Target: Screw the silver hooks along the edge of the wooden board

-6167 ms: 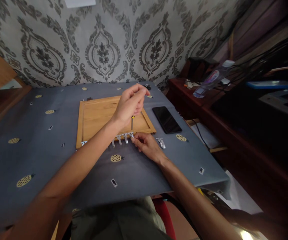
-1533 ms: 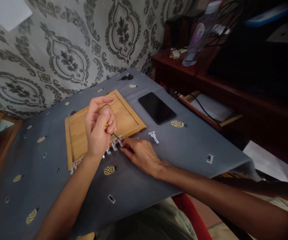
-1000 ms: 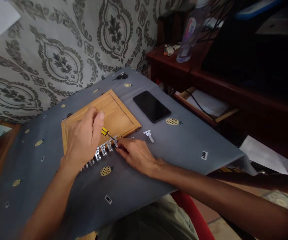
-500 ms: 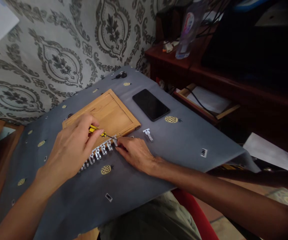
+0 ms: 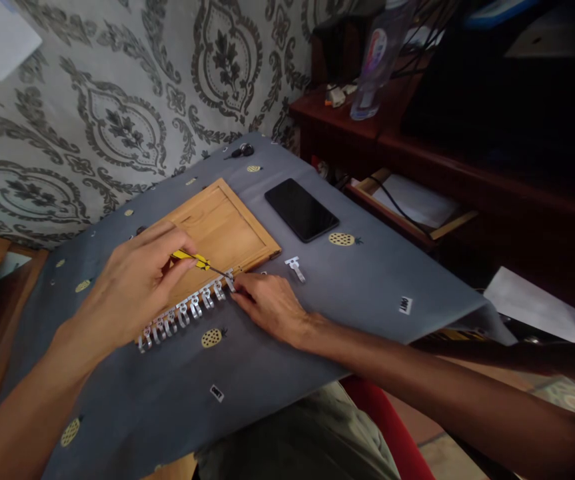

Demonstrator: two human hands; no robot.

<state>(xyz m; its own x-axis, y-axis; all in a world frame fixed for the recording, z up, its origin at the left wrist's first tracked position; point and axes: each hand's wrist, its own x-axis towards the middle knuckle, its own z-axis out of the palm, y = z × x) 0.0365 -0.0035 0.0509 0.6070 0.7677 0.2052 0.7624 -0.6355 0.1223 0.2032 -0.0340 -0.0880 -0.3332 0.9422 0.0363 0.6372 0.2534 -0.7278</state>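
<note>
Left hand (image 5: 132,283) grips a screwdriver (image 5: 194,260), tip angled at the clip (image 5: 230,283) nearest the right corner of the board (image 5: 234,230); right hand (image 5: 276,308) pinches that clip, seemingly steadying it.

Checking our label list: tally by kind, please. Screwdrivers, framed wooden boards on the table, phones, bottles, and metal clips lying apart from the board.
Screwdriver: 1
Framed wooden board: 1
Phone: 1
Bottle: 1
Loose metal clip: 1
Total: 5
</note>
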